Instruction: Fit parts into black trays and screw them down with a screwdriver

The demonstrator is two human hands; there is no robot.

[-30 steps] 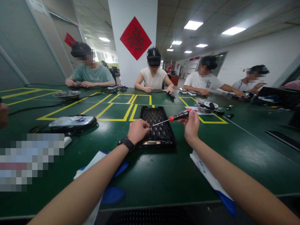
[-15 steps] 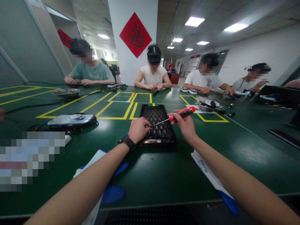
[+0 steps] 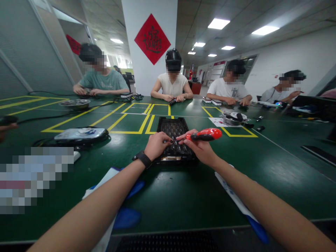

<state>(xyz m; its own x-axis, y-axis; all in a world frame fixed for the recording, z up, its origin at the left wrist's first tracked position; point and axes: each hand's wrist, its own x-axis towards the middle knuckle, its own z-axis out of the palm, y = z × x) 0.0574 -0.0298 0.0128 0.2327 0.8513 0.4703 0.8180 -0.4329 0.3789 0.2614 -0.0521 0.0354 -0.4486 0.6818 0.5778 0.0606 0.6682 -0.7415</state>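
at the near edge of the green worktop (image 3: 157, 199), two white-and-blue items lie partly under the person's forearms; the one on the right (image 3: 231, 190) carries blue lettering too small to read, while the one on the left (image 3: 105, 182) shows blue parts beside it. a dark band (image 3: 143, 159) circles the left wrist.

just beyond, both hands meet over a shallow black case (image 3: 191, 154), which lies flat on the worktop straight ahead, rows of small shiny shapes inside it. the left hand (image 3: 156, 145) is drawn into a pinch, fingertips closed on a small dark piece (image 3: 165, 141) whose kind cannot be told. the right hand (image 3: 202, 150) is closed around the front of a red-and-black screwdriver (image 3: 207, 134), its butt pointing right and its shaft toward the left fingertips. no brand can be read on the handle.

to the left lies a shiny bluish pack (image 3: 81, 133). farther off, yellow lines mark out boxes on the worktop; a metal bowl of dark parts (image 3: 233, 119) sits on a printed sheet (image 3: 217, 121), its print illegible, and another bowl (image 3: 75, 104) stands left.

four co-workers sit across; the green shirt (image 3: 106, 82) has blurred lettering. behind, on a white pillar (image 3: 128, 31), a red diamond sign (image 3: 143, 36) bears a black composite character, apparently 招財進寶.
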